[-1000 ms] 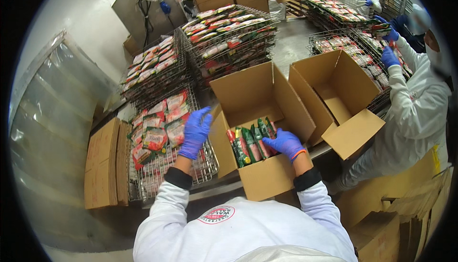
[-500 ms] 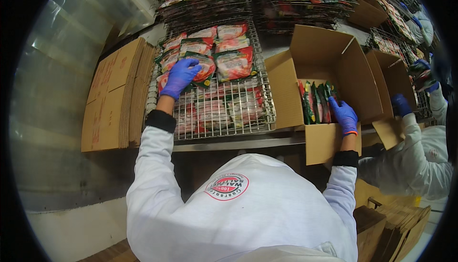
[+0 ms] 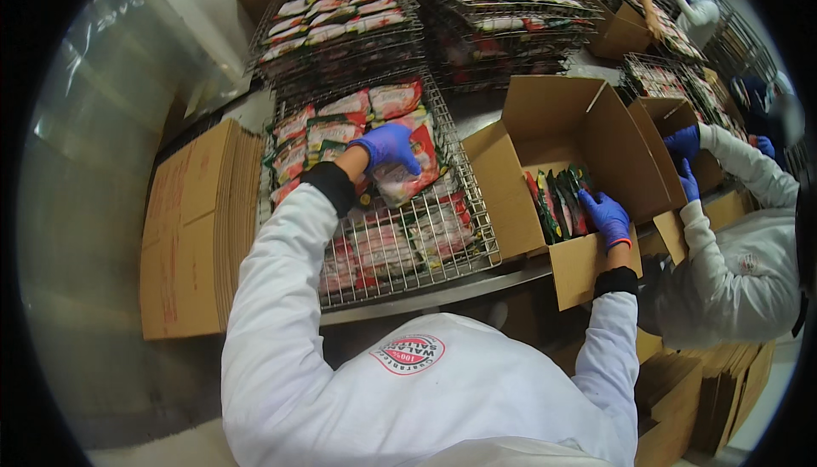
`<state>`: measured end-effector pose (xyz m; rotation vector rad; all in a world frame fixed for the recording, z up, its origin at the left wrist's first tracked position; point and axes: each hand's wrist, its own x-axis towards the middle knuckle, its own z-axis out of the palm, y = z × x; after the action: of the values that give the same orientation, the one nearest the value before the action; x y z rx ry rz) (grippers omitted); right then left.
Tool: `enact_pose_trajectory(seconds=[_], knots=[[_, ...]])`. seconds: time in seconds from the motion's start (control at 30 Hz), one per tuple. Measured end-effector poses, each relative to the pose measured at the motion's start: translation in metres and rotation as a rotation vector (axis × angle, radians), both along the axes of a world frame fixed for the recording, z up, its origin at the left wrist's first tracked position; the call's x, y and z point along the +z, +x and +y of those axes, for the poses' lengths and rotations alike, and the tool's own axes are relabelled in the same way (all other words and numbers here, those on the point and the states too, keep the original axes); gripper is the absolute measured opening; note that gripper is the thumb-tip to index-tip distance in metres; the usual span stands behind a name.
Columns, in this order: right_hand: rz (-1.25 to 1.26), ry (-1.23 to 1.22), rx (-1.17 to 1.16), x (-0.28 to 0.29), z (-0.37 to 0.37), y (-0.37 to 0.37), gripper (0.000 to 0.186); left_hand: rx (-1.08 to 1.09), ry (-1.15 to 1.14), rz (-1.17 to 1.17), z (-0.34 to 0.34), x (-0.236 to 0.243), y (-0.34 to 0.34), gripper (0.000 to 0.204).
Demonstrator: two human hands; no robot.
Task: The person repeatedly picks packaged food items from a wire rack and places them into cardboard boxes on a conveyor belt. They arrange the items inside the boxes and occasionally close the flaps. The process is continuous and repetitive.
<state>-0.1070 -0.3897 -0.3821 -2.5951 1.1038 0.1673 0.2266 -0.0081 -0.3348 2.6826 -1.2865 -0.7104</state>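
While the left hand half-hides a packet left of the carton, right hand at pouches inside it; both grips unclear

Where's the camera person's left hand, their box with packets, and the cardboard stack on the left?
Left hand point(image 3: 385, 145): head view, its gloved back.
Box point(image 3: 551, 122): head view, inside far wall.
Cardboard stack point(image 3: 189, 233): head view, front sheet.

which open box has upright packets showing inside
The box just right of the nearest wire rack; only it shows packets standing inside, with the wearer's right hand at them.
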Motion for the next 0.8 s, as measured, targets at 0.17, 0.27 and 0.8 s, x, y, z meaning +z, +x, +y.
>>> enact_pose_trajectory(seconds=[0.17, 0.27, 0.8], knots=[[-0.045, -0.038, 0.010, 0.002, 0.000, -0.003, 0.076, -0.152, 0.022, -0.223, -0.018, 0.021, 0.015, 0.092], [-0.062, 0.022, 0.029, 0.012, 0.007, 0.001, 0.078, 0.147, -0.255, 0.173, -0.001, 0.004, 0.039, 0.100], [-0.239, 0.729, 0.393, 0.017, -0.041, -0.009, 0.104, 0.597, -0.247, -0.353, -0.014, 0.038, -0.121, 0.078]])
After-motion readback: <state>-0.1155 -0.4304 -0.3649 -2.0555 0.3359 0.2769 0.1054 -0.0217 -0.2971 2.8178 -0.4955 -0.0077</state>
